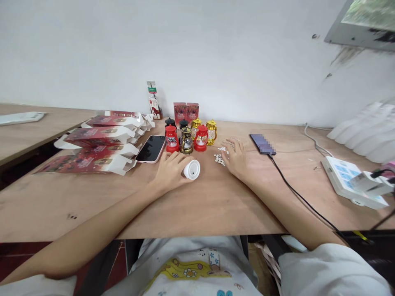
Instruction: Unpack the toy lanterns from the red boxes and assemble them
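Note:
My left hand (171,168) lies on the wooden table (200,205) with its fingers curled round a small white round container (192,169). My right hand (235,157) rests flat with fingers spread, its fingertips beside a pile of several small white button-like pieces (219,158). Just beyond both hands stands a cluster of several mini lanterns (189,135) in red, gold and black. A pink-cased phone (151,148) lies face up left of the lanterns.
Flattened red printed cartons (98,144) are stacked at the left. Two small red boxes (186,112) and a tall pack (153,100) stand by the wall. A second phone (262,144) with a black cable (296,193) lies at the right, near a white device (348,181).

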Tool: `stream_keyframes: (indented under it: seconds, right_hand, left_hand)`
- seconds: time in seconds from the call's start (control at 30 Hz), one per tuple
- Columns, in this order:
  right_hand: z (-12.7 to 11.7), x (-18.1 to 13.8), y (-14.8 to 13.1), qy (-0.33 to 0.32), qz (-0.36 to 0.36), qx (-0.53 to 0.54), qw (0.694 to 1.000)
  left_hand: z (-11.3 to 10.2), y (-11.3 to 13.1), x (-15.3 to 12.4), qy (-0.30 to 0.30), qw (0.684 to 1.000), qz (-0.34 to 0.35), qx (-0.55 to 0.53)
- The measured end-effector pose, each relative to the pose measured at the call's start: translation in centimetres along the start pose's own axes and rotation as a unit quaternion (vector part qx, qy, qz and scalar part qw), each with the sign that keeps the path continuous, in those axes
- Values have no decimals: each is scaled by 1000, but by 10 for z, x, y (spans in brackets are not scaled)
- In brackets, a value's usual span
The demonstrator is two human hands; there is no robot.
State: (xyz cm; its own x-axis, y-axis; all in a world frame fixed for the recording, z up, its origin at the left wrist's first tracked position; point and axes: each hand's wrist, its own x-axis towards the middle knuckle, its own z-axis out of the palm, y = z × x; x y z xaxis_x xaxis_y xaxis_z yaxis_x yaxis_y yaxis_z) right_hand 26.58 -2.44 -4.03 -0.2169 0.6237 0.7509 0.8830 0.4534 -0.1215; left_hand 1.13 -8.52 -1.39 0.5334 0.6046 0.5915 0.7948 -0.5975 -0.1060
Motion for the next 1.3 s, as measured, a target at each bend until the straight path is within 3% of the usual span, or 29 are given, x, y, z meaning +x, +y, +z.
stream_keyframes:
  seconds: [0.17,0.3,0.5,0.77,1.0,1.3]
  right_hand:
    - [-18,-13,-45,57,-112,118,985]
    - [-27,-22,-71,19,-148,179,972]
    - [-28,-26,-82,-16,-56,285,957]
    - [-21,-26,-83,-139,138,454,869]
    - [-12,-31,-83,-167,178,521,818]
    - [-6,-34,-87,-134,208,528,812]
  left_hand:
    - [-1,1,0,2,1000,9,-11]
    - [1,3,-1,17,999,27,-8]
    - [3,3,-2,41,998,42,10]
    - [-1,5,-2,78,992,73,72]
    - [-2,6,-3,71,986,99,110]
    - [3,6,-3,59,990,83,97]
